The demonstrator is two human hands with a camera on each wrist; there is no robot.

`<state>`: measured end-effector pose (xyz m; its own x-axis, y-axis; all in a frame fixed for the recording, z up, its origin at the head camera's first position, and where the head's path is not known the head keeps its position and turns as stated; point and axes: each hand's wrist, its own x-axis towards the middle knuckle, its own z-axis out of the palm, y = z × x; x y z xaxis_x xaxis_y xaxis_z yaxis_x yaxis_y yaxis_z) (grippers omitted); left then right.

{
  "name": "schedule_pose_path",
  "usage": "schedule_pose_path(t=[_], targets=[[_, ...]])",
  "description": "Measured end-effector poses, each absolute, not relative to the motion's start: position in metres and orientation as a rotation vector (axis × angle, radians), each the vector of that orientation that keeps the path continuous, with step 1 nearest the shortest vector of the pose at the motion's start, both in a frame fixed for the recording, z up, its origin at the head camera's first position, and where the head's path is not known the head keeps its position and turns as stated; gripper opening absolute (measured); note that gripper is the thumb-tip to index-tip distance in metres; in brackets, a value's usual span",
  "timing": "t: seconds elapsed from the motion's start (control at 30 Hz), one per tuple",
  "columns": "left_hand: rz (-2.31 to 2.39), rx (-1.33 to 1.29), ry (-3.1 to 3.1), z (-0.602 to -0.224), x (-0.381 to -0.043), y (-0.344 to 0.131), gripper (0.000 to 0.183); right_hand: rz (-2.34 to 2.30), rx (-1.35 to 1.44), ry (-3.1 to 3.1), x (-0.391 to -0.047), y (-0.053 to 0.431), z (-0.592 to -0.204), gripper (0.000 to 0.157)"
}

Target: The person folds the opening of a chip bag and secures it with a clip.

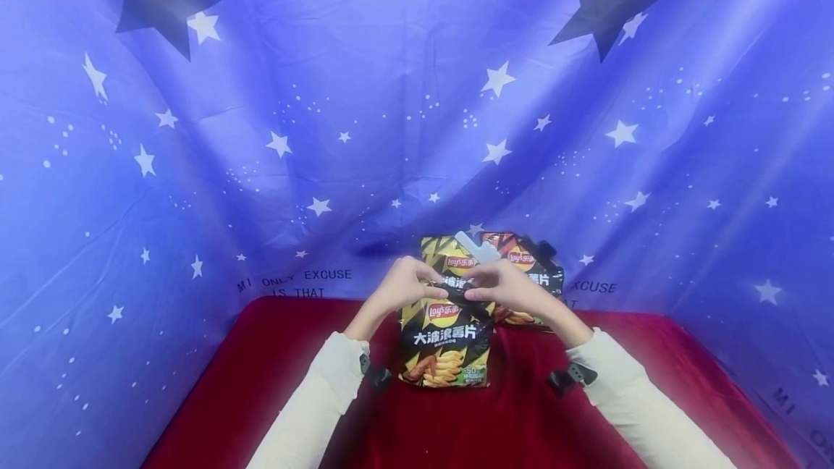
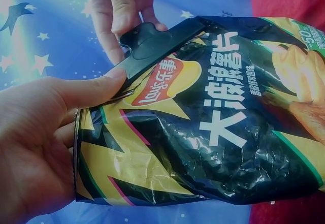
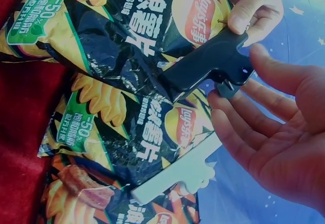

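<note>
A yellow-and-black chip bag [image 1: 449, 360] stands in front of me, its top edge folded under a black bag clip [image 2: 162, 49]. My left hand [image 1: 407, 284] pinches the bag's top corner, thumb in front beside the clip's end and fingers behind. My right hand [image 1: 515, 292] has its thumb and fingers loosely curled about the clip's handles, thumb tip at the handle's edge. How firmly it holds them is hard to tell. Behind it, a second yellow-and-black chip bag [image 3: 119, 120] carries a white bag clip [image 3: 175, 176].
A red-and-black chip bag [image 1: 502, 241] stands behind to the right, with a black clip [image 1: 544, 248] at its top. The bags are on a red cloth-covered table [image 1: 443, 433]. A blue star-printed curtain [image 1: 404, 129] hangs close behind.
</note>
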<state>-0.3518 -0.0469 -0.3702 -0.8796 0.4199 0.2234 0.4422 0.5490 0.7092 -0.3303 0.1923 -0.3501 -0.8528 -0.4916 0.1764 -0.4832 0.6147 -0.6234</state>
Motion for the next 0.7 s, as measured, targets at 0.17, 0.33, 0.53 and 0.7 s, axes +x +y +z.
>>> schedule_pose_path(t=[0.17,0.33,0.53,0.7], targets=[[-1.268,-0.754,-2.736,-0.372,-0.353,-0.047,0.020,-1.151,-0.778,2.769,-0.332,0.204,-0.361,0.046],[-1.283,-0.727,-2.741,-0.372,-0.352,-0.047,0.021,-1.269,-0.673,2.685,-0.330,0.213,-0.372,0.049],[-1.256,-0.702,-2.747,-0.373,-0.352,-0.047,0.021,-1.373,-0.589,2.613,-0.325,0.219,-0.388,0.046],[-1.215,-0.673,-2.754,-0.375,-0.352,-0.047,0.022,-1.448,-0.574,2.555,-0.322,0.220,-0.401,0.040]])
